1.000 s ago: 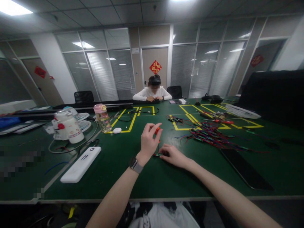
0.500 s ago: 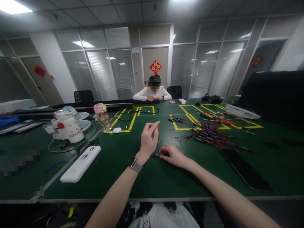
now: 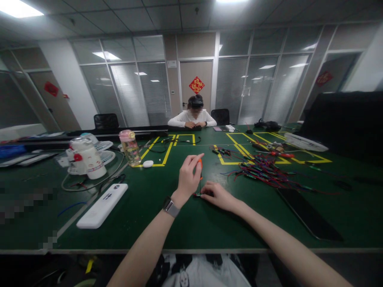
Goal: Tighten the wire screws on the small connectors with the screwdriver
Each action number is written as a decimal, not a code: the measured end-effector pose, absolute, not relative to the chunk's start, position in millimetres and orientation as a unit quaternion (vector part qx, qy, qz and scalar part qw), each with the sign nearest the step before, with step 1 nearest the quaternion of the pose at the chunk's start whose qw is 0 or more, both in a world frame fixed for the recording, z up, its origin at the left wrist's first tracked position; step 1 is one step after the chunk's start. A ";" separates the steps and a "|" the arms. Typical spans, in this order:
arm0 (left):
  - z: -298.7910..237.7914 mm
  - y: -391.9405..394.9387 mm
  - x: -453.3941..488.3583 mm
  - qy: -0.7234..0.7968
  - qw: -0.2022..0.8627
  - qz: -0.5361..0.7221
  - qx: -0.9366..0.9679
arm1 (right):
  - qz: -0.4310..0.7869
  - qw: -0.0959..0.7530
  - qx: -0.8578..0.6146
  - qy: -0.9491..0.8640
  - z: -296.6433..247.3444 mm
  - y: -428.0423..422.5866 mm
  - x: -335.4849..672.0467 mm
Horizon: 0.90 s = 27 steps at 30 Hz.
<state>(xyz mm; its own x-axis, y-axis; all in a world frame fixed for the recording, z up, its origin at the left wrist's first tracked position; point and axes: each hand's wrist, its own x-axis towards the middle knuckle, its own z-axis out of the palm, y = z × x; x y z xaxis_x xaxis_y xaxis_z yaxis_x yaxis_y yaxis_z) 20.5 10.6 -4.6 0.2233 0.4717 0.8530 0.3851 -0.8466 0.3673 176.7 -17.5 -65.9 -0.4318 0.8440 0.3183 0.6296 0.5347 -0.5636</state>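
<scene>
My left hand (image 3: 189,173) is closed around the orange handle of a screwdriver (image 3: 201,163), which stands upright with its thin shaft pointing down. Below it, the tip meets a small green terminal block or circuit board (image 3: 198,195) lying on the green table. From the right, my right hand (image 3: 218,195) pinches the end of that small green piece, fingers curled and resting on the tabletop. The fingertips cover part of it, so its exact kind is hard to make out.
Right of my hands lies a heap of red and blue wires with small green boards (image 3: 260,167), and a black phone (image 3: 308,213). On the left are a white power bank (image 3: 102,206), a pink-lidded bottle (image 3: 130,148) and a white jug (image 3: 89,159). A person (image 3: 193,115) sits opposite.
My left hand and the screwdriver handle have shifted very slightly, the handle showing a little more. My right hand stays in place on the small green piece.
</scene>
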 end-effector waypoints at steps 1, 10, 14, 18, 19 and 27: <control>-4.3 10.4 20.8 0.266 0.046 0.557 0.785 | 0.182 0.294 -0.443 -0.827 -66.0 -17.6 176.9; -6.7 14.0 21.5 0.295 0.006 0.573 0.765 | 0.189 0.305 -0.450 -0.818 -71.1 -15.0 177.7; -5.4 11.3 20.6 0.267 0.037 0.553 0.788 | 0.198 0.316 -0.461 -0.806 -73.1 -14.4 176.7; -3.7 9.7 21.4 0.242 0.060 0.544 0.801 | 0.203 0.323 -0.457 -0.804 -73.5 -13.5 176.4; -3.6 9.9 21.6 0.244 0.057 0.545 0.800 | 0.204 0.323 -0.457 -0.803 -73.5 -13.2 176.4; -3.6 10.3 20.3 0.262 0.035 0.548 0.793 | 0.213 0.326 -0.460 -0.798 -74.8 -11.7 176.7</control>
<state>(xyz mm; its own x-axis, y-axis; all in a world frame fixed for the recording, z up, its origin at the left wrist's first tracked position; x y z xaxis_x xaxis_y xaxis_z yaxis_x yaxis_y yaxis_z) 20.3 10.3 -3.6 0.2613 0.4546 0.8515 0.3773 -0.8601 0.3434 176.7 -11.7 -74.8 -0.3649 0.8726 0.3248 0.5947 0.4868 -0.6398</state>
